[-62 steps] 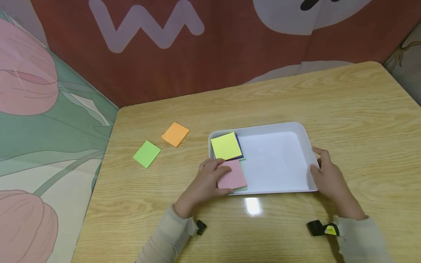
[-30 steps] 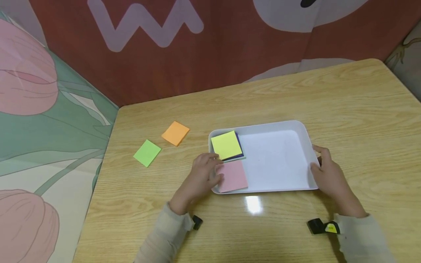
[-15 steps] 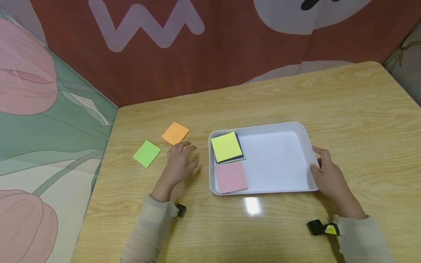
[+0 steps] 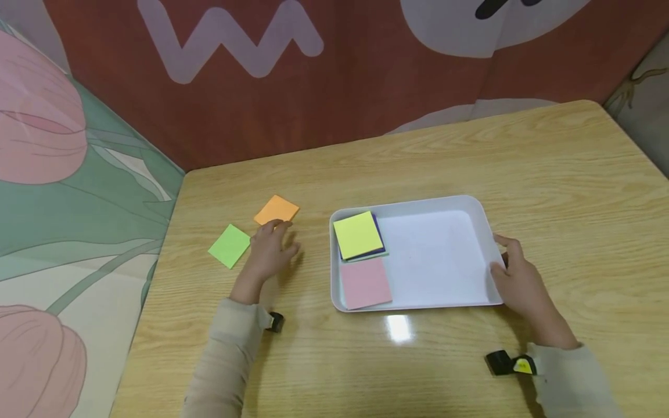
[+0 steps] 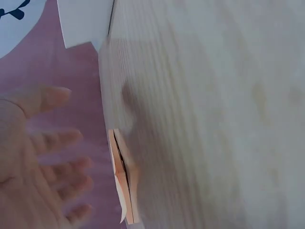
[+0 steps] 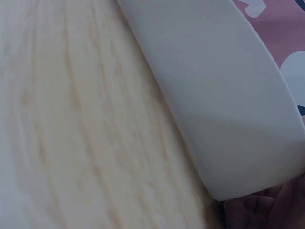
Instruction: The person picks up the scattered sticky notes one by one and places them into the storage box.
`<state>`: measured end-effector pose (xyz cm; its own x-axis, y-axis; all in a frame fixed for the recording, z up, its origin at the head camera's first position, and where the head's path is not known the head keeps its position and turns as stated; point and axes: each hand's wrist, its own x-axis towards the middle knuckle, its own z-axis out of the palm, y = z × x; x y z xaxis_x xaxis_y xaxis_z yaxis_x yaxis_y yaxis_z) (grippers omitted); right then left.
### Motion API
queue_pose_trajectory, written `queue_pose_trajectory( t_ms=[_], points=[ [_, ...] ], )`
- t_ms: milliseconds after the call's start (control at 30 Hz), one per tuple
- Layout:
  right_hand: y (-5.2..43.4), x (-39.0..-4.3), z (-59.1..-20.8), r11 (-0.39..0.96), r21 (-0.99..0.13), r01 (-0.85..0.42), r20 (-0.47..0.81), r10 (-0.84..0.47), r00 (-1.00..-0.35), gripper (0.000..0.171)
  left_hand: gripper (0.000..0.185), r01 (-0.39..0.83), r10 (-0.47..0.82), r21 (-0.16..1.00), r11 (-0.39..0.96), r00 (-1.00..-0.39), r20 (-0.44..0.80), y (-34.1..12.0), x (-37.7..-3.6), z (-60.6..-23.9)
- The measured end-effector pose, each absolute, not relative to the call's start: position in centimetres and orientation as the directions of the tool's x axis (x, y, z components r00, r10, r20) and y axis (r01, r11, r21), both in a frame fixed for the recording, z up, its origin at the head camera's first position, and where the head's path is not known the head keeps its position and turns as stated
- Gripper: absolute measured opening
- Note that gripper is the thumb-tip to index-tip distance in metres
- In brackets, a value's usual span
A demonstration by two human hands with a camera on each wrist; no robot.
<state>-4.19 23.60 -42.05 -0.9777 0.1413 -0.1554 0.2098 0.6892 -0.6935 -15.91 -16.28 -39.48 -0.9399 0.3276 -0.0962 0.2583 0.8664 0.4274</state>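
Above the table my left hand (image 4: 268, 252) reaches over the near corner of an orange sticky note pad (image 4: 276, 208), holding nothing. In the left wrist view the fingers of this hand (image 5: 43, 162) are spread loosely, apart from the orange pad (image 5: 125, 183). A green sticky note pad (image 4: 229, 246) lies just left of the hand. My right hand (image 4: 525, 290) grips the right end of a white tray (image 4: 434, 255), thumb on its rim. The right wrist view shows the tray's outer wall (image 6: 214, 95) with curled fingers (image 6: 267, 210) against its end.
Inside the tray's left end, a yellow pad (image 4: 358, 235) lies on a dark blue and a pale green one. A pink pad (image 4: 366, 283) sits nearer the front. The wooden table (image 4: 418, 377) meets a printed cloth (image 4: 355, 93) behind and another at left.
My left hand has let go of the pink pad, left the tray and moved left to the orange pad. The right hand stays on the tray.
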Motion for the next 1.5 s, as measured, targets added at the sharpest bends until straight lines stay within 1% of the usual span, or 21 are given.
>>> queue_pose_trajectory(
  t_ms=[167, 367, 567, 600, 700, 800, 967, 1033, 1133, 1500],
  points=[
    [23.6, -4.2, -42.0, 0.691, -0.692, 0.209, -0.153, 0.143, -0.978, 0.048, 0.059, 0.155, 0.245, 0.379, 0.912, -0.948, -0.204, -16.7, -16.5, -39.4],
    [23.6, -4.2, -42.0, 0.694, -0.693, 0.197, -0.137, 0.141, -0.980, 0.048, 0.061, 0.126, 0.219, 0.346, 0.930, -0.944, -0.245, -17.3, -17.3, -39.9],
    [23.6, -4.1, -42.0, 0.685, -0.703, 0.192, -0.130, 0.142, -0.981, 0.047, 0.031, 0.136, 0.222, 0.312, 0.940, -0.940, -0.261, -18.0, -18.4, -40.5],
    [23.6, -4.1, -42.1, 0.685, -0.703, 0.191, -0.128, 0.142, -0.982, 0.047, 0.028, 0.139, 0.223, 0.307, 0.942, -0.939, -0.262, -18.0, -18.5, -40.5],
    [23.6, -4.1, -42.1, 0.689, -0.700, 0.187, -0.120, 0.144, -0.982, 0.047, 0.027, 0.144, 0.229, 0.300, 0.943, -0.936, -0.268, -18.0, -19.0, -40.2],
    [23.6, -4.1, -42.1, 0.690, -0.700, 0.186, -0.118, 0.145, -0.982, 0.047, 0.033, 0.132, 0.226, 0.311, 0.941, -0.931, -0.287, -18.2, -19.5, -40.1],
    [23.6, -4.1, -42.3, 0.688, -0.699, 0.196, -0.129, 0.149, -0.980, 0.048, 0.059, 0.090, 0.196, 0.312, 0.946, -0.924, -0.328, -18.3, -20.4, -40.1],
    [23.6, -4.1, -42.3, 0.688, -0.697, 0.202, -0.133, 0.152, -0.979, 0.048, 0.065, 0.081, 0.187, 0.305, 0.949, -0.924, -0.335, -18.3, -20.7, -40.2],
    [23.7, -4.1, -42.3, 0.689, -0.696, 0.202, -0.134, 0.153, -0.979, 0.048, 0.069, 0.071, 0.177, 0.304, 0.950, -0.925, -0.337, -18.2, -21.2, -40.2],
    [23.7, -4.1, -42.4, 0.690, -0.694, 0.205, -0.134, 0.157, -0.979, 0.048, 0.067, 0.069, 0.160, 0.296, 0.953, -0.942, -0.294, -18.4, -22.2, -41.0]
  ],
)
